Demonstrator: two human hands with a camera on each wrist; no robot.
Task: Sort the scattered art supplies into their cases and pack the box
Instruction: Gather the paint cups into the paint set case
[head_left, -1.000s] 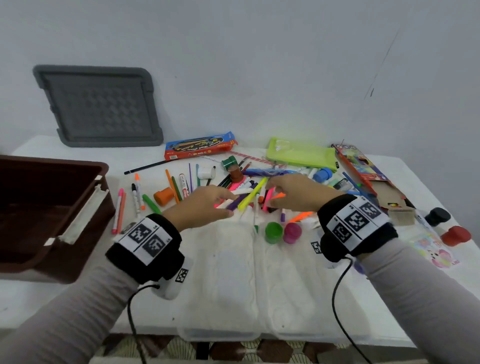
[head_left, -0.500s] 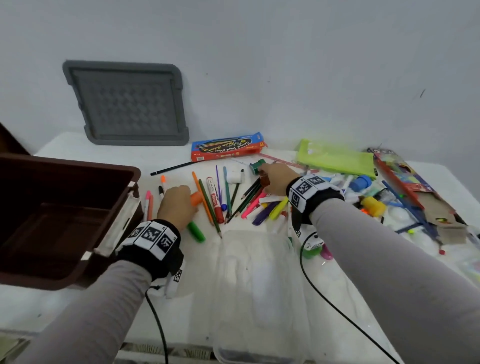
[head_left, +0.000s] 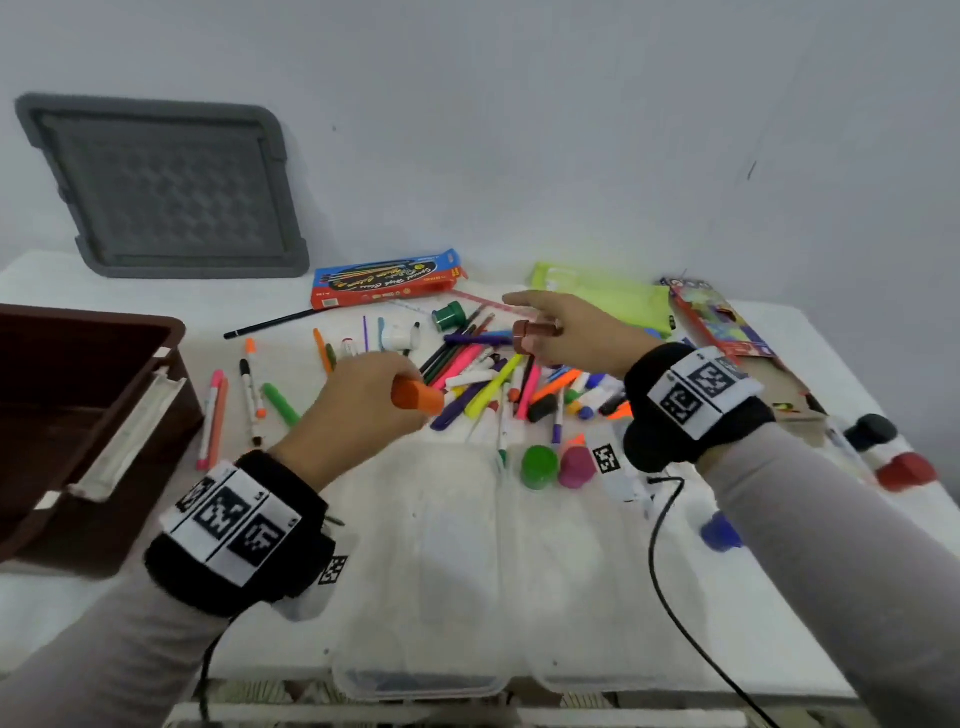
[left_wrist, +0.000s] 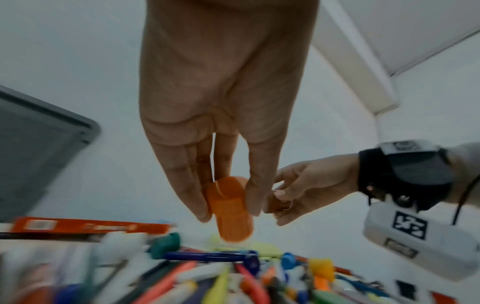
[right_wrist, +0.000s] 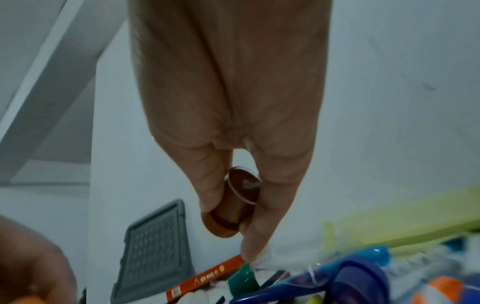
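Small orange plastic paint pot (head_left: 417, 397) gripped in left hand (head_left: 358, 410); brown paint pot (head_left: 535, 332) pinched in right hand (head_left: 576, 332). Markers still scattered on white bench (head_left: 291, 306) at 12 o'clock; brown box (head_left: 83, 415) at 9 holds none visible. Barely started.

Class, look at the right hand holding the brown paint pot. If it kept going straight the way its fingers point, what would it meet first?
Probably nothing on the table at first: the right hand points left above the clutter. Nearest that line is the green paint pot, then the pencil box. Depth is unclear.
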